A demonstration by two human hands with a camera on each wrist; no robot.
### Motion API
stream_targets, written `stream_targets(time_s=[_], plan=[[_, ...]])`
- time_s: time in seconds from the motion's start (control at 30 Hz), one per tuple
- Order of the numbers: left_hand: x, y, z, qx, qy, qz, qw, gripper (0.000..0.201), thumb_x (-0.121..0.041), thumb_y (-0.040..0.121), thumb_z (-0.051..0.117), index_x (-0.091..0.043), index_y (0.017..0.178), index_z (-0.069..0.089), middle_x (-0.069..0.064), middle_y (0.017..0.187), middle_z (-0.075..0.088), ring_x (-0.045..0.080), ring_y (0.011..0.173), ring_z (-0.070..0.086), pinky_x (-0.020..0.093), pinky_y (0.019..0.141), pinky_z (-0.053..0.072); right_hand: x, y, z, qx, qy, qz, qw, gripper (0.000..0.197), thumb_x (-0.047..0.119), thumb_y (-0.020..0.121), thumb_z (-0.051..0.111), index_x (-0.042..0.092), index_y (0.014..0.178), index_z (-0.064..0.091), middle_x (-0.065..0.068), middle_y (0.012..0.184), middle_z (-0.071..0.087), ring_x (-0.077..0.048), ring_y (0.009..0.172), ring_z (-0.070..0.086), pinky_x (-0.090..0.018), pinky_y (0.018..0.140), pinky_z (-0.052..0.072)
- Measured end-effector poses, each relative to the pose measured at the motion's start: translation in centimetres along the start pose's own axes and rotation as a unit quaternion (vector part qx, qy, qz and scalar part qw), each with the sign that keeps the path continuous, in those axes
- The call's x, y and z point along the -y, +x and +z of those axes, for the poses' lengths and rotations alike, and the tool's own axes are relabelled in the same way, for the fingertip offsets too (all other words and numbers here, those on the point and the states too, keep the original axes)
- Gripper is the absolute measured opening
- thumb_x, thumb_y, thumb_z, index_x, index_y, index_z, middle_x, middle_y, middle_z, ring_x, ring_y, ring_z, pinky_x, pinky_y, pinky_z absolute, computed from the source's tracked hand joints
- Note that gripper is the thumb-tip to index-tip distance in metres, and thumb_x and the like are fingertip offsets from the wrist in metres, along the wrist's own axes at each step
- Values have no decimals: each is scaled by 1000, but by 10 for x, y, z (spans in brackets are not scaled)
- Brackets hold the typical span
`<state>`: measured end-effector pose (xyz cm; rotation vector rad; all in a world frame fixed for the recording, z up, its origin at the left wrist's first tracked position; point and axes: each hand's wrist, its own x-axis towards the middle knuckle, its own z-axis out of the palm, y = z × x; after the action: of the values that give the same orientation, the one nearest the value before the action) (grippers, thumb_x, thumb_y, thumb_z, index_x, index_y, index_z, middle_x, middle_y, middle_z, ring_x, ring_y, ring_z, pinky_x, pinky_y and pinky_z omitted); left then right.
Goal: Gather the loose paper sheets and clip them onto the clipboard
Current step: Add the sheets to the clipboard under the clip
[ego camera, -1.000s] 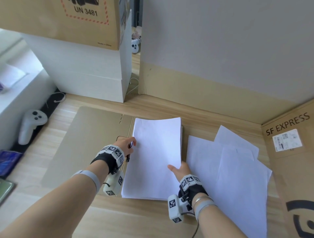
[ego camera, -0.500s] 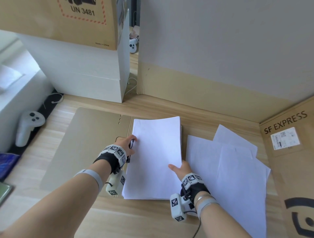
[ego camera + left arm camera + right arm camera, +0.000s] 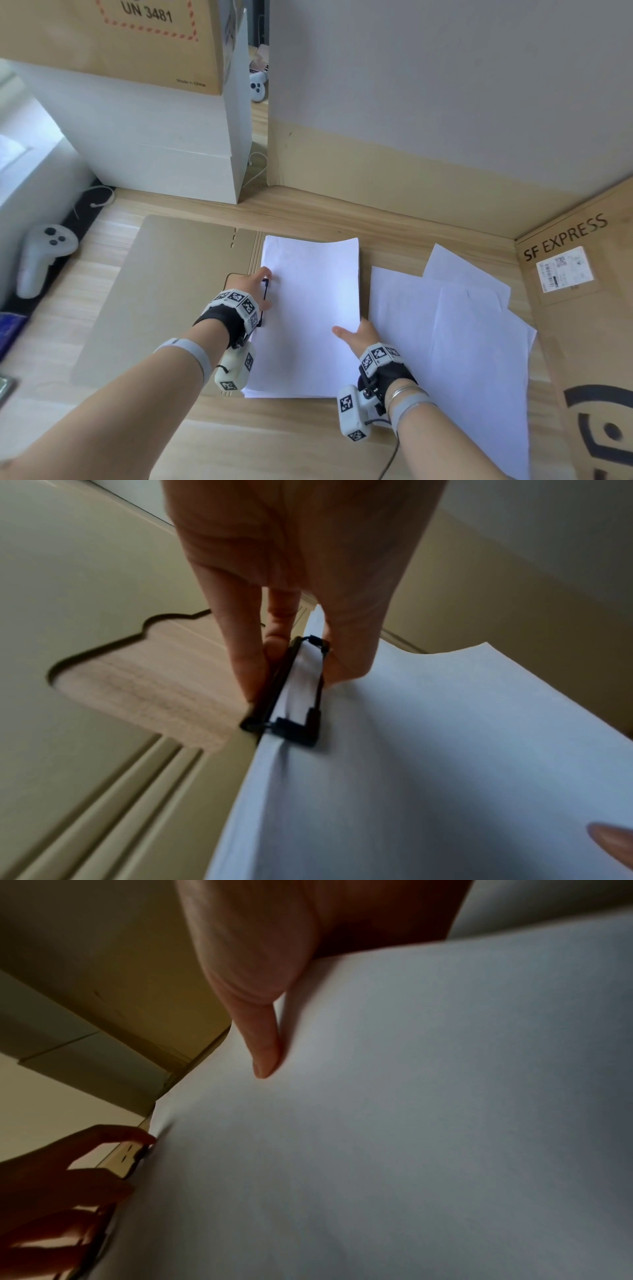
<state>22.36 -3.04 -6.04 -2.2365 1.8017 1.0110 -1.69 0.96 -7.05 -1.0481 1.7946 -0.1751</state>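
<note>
A stack of white sheets (image 3: 308, 318) lies in the middle of the floor and hides the clipboard beneath it. A black wire clip (image 3: 301, 691) sits on the stack's left edge. My left hand (image 3: 255, 289) pinches that clip between thumb and fingers (image 3: 246, 666). My right hand (image 3: 356, 334) holds the stack's right edge, thumb (image 3: 263, 1042) on top and the other fingers hidden under the paper. Several loose white sheets (image 3: 455, 342) lie fanned out to the right.
A flattened cardboard sheet (image 3: 164, 291) lies under and left of the stack. An SF EXPRESS box (image 3: 582, 308) stands at the right, a white box (image 3: 154, 144) at the back left. A white game controller (image 3: 41, 253) lies at far left. Wall runs along the back.
Both hands stay where they were, left on the clip and right on the stack's edge. Only the head view has shifted slightly.
</note>
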Motion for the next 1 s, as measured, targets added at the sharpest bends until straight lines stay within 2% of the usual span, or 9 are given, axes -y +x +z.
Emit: stream_targets(time_s=[0.2, 0.33, 0.43, 0.53, 0.67, 0.77, 0.8, 0.87, 1.0], plan=[[-3, 1, 2, 0, 10, -1, 1000, 50, -26, 78, 62, -28, 123, 40, 4, 76, 57, 23, 75, 56, 23, 62, 42, 3, -2, -10, -26, -62, -2, 998, 52, 29, 85, 62, 9, 131, 47, -6, 128, 59, -25, 119, 56, -29, 98, 43], [-2, 1, 2, 5, -2, 2, 1000, 52, -22, 79, 62, -26, 126, 39, 5, 80, 55, 24, 76, 54, 25, 65, 42, 1, -2, -16, -68, -121, -8, 990, 13, 23, 88, 56, 12, 92, 51, -4, 74, 53, -23, 77, 51, -25, 69, 39], [0, 0, 3, 12, -6, 18, 1000, 53, -20, 80, 62, -22, 128, 38, 6, 82, 51, 25, 77, 52, 29, 71, 46, 1, -3, -13, -71, -119, 2, 990, 29, 20, 86, 60, 14, 113, 50, -4, 89, 55, -23, 82, 55, -26, 74, 43], [2, 2, 4, 9, 1, 30, 1000, 53, -21, 81, 62, -22, 129, 38, 6, 82, 52, 24, 77, 51, 27, 71, 43, 5, -9, -11, -75, -116, 8, 990, 55, 17, 83, 65, 15, 132, 39, -9, 115, 56, -28, 110, 57, -33, 92, 46], [2, 4, 3, 19, 19, 29, 999, 51, -24, 81, 60, -24, 127, 37, 0, 67, 46, 24, 75, 52, 26, 68, 43, 7, -12, -14, -72, -170, 22, 983, 63, 21, 82, 65, 14, 138, 35, -10, 131, 51, -27, 121, 51, -32, 97, 43], [1, 3, 0, 20, 28, 22, 999, 49, -23, 82, 59, -24, 127, 38, -2, 59, 42, 23, 73, 52, 28, 70, 46, 9, -9, -21, -71, -134, 61, 986, 19, 28, 85, 60, 15, 99, 58, -5, 95, 64, -21, 88, 62, -26, 79, 45], [1, 3, 0, 20, 28, 21, 999, 49, -23, 82, 58, -24, 127, 38, -2, 59, 42, 23, 73, 52, 27, 70, 46, 10, -8, -23, -70, -130, 61, 987, 17, 29, 86, 57, 17, 75, 54, -3, 75, 58, -18, 70, 56, -24, 70, 41], [1, 3, 1, 17, 34, 22, 999, 50, -25, 82, 59, -25, 128, 37, 1, 63, 48, 23, 74, 52, 25, 70, 44, 13, -10, -26, -75, -125, 60, 988, 34, 28, 89, 53, 15, 59, 45, -5, 62, 48, -21, 63, 50, -25, 62, 38], [1, 5, 2, 10, 46, 26, 999, 50, -27, 82, 58, -24, 127, 38, 3, 75, 54, 22, 75, 53, 22, 68, 41, 15, -10, -14, -90, -117, 13, 989, 31, 24, 87, 55, 2, 108, 61, -15, 105, 66, -31, 101, 60, -35, 88, 48]])
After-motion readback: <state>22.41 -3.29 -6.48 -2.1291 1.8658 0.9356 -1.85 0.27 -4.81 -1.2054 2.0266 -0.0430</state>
